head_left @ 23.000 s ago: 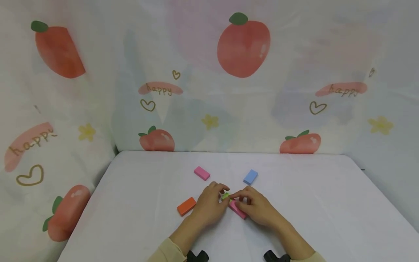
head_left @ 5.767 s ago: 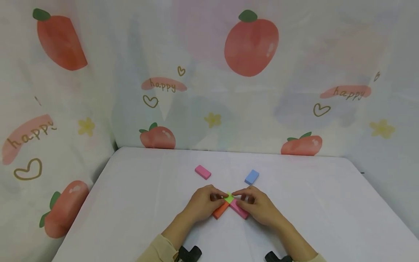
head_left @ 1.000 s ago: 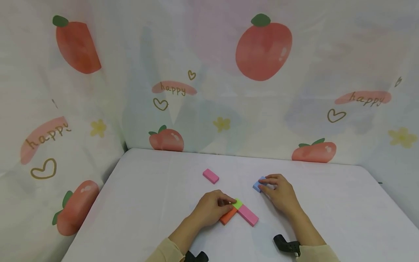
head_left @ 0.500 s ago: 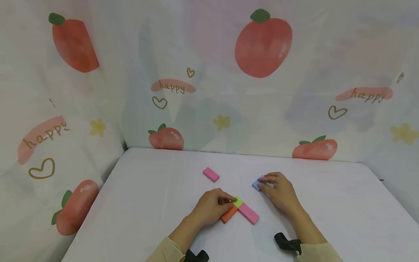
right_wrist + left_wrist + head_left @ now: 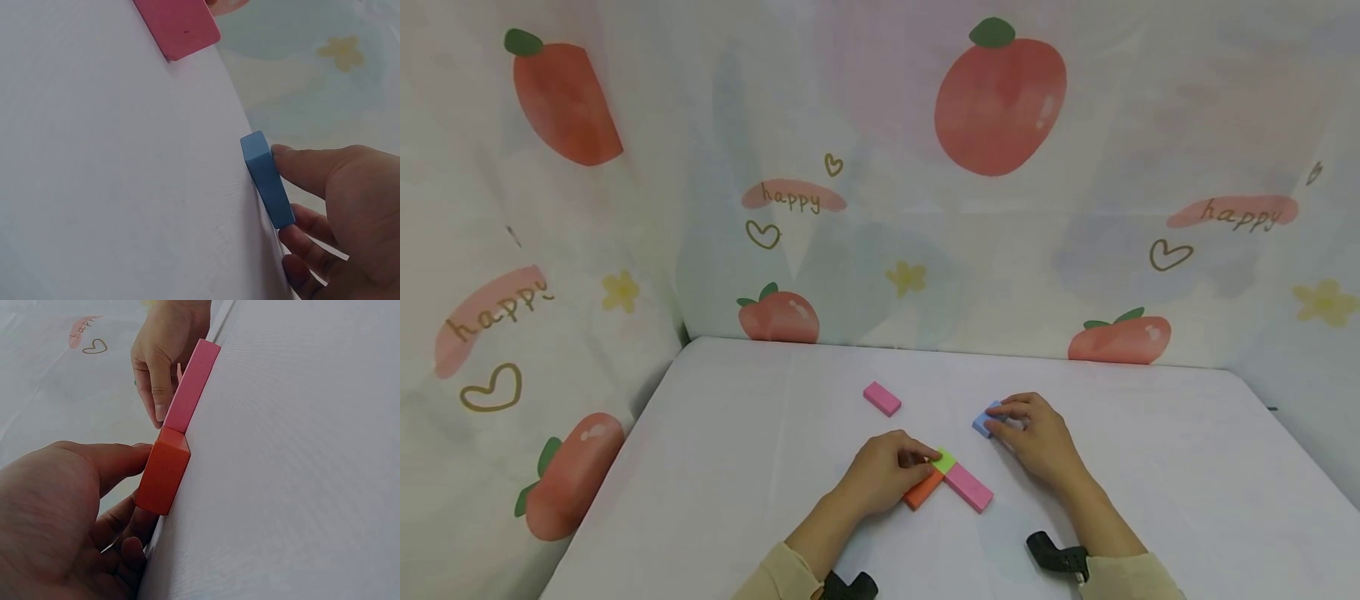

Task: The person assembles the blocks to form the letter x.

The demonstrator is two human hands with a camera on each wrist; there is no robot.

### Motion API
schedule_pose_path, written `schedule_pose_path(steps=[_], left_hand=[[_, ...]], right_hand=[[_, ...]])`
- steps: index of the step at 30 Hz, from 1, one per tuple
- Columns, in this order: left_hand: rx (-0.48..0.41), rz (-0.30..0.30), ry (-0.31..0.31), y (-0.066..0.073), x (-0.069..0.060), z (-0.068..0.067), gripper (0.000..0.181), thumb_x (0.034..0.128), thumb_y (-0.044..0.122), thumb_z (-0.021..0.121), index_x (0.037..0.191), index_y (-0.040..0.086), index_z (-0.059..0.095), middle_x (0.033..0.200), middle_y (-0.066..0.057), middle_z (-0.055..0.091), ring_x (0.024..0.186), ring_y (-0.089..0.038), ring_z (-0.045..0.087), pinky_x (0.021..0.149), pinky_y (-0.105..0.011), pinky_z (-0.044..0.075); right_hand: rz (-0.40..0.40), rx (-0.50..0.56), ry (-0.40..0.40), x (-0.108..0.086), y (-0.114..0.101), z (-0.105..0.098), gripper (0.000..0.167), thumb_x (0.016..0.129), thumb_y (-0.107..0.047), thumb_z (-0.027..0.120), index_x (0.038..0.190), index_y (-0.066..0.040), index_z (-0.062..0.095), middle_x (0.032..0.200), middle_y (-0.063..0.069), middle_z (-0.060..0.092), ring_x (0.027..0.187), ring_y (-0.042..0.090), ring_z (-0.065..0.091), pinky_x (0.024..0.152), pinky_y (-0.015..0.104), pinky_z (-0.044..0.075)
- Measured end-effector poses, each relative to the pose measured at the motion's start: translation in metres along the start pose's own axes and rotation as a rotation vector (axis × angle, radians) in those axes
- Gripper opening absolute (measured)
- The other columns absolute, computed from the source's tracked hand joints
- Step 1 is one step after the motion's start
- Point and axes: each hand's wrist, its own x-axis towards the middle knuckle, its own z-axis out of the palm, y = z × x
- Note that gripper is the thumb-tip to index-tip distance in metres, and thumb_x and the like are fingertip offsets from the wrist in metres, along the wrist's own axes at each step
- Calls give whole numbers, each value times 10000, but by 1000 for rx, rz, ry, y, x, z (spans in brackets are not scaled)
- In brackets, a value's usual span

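My left hand (image 5: 883,475) holds the orange block (image 5: 923,492) between thumb and fingers, with its index fingertip at the small lime-green block (image 5: 943,462). A long pink block (image 5: 968,487) meets the green one, angling down to the right, so the three form a V-like corner. In the left wrist view, the orange block (image 5: 164,472) shows its end, with the pink block (image 5: 192,387) beyond it. On the right, my right hand (image 5: 1039,437) pinches the blue block (image 5: 982,425), which lies on the table. The right wrist view shows the thumb against the blue block (image 5: 269,181).
A second pink block (image 5: 882,398) lies apart, farther back on the white table (image 5: 760,433). Behind and to the left hangs a fabric backdrop (image 5: 865,250) printed with fruit. Black wrist-worn devices (image 5: 1056,556) sit near the cuffs.
Since the oldest frame, the orange block has come from the left to join the green and pink blocks. My right hand has left the long pink block and taken hold of the blue one.
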Motion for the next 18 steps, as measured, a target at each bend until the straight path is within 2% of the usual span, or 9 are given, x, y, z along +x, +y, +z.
schedule_pose_path(steps=[18], left_hand=[[-6,1,-6,0,0,0,165,950,251,758,1093,308,817,872,163,632,752,-20,521,656,-214,434]], right_hand=[[8,6,-2,-1,-3,1,212,930,-227,777,1105,-112,806,1272,154,624,1213,385,591,984,583,478]])
